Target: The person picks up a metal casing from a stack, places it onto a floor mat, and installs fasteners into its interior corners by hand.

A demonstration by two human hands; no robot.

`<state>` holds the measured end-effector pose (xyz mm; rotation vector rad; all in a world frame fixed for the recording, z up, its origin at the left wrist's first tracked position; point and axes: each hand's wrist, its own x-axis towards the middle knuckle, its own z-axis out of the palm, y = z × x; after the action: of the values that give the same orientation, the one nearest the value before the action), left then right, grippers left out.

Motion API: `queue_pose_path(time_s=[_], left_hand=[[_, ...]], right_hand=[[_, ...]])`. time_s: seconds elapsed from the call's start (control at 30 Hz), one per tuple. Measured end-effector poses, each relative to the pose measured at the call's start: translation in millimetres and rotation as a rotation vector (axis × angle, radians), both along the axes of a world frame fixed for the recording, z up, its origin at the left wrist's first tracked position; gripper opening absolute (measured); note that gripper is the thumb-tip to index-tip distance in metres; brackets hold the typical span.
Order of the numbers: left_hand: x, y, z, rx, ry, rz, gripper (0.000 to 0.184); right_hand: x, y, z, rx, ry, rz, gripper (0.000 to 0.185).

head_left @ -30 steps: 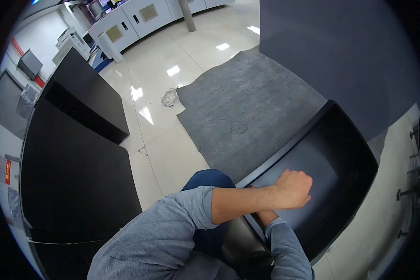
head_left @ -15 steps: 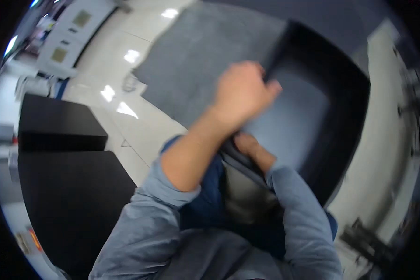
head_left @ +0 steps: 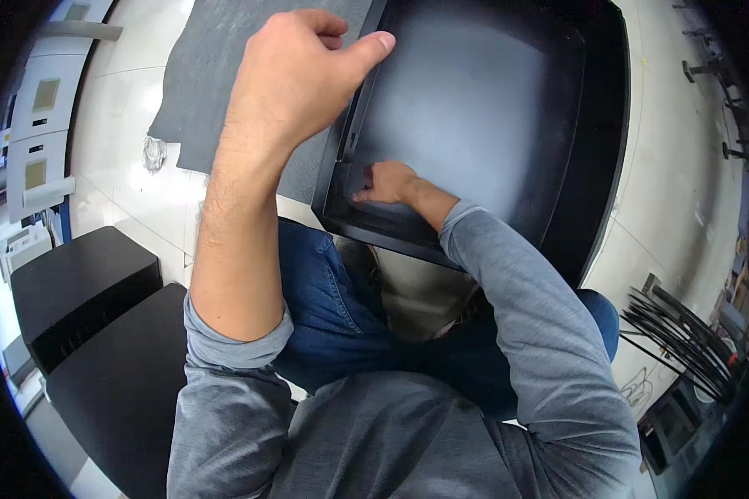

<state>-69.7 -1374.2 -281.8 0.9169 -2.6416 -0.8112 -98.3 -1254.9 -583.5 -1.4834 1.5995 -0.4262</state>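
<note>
A large black open box (head_left: 607, 108) with a smooth inner panel lies before my knees. My left hand (head_left: 300, 79) is raised over the box's left edge and the grey mat, fingers curled and thumb sticking out; its palm side is hidden. Inside the box, my right hand (head_left: 387, 183) is low at the near left corner, its fingers bent and their tips close to the inner wall. Anything between those fingertips is too small or hidden to make out.
The grey mat (head_left: 200, 91) lies beyond the left arm, with a crumpled wrapper (head_left: 154, 154) at its edge. Two black cabinets (head_left: 100, 274) stand at left. Black cables (head_left: 682, 341) are coiled at right, near my knee.
The view has turned and moved closer over the box. My left hand has risen away from my right hand, which has moved from the box's near edge into its corner.
</note>
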Motion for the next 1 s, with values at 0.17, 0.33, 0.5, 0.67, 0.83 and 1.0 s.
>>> queue_pose_path(time_s=[0.17,0.33,0.5,0.67,0.83,1.0], left_hand=[[-2.9,0.0,-6.6,0.004,0.011,-0.019,0.067],[3.3,12.5,10.1,0.014,-0.018,-0.003,0.067],[1.8,14.0,12.1,0.016,-0.052,0.018,0.067],[1.7,11.7,11.1,-0.002,-0.077,0.026,0.065],[3.0,13.7,10.1,0.030,-0.032,-0.031,0.064],[2.8,12.0,6.1,0.008,-0.026,-0.031,0.065]], right_hand=[[14.3,-12.0,-28.7,0.082,0.139,0.088,0.032],[35.8,2.3,-59.6,-0.190,0.390,-0.013,0.027],[3.9,-2.3,1.0,-0.067,0.135,0.089,0.028],[-3.3,-2.1,17.2,-0.010,0.117,0.041,0.029],[22.0,-8.6,-17.8,-0.158,0.230,0.282,0.029],[26.2,-12.0,8.4,-0.105,0.109,0.022,0.024]])
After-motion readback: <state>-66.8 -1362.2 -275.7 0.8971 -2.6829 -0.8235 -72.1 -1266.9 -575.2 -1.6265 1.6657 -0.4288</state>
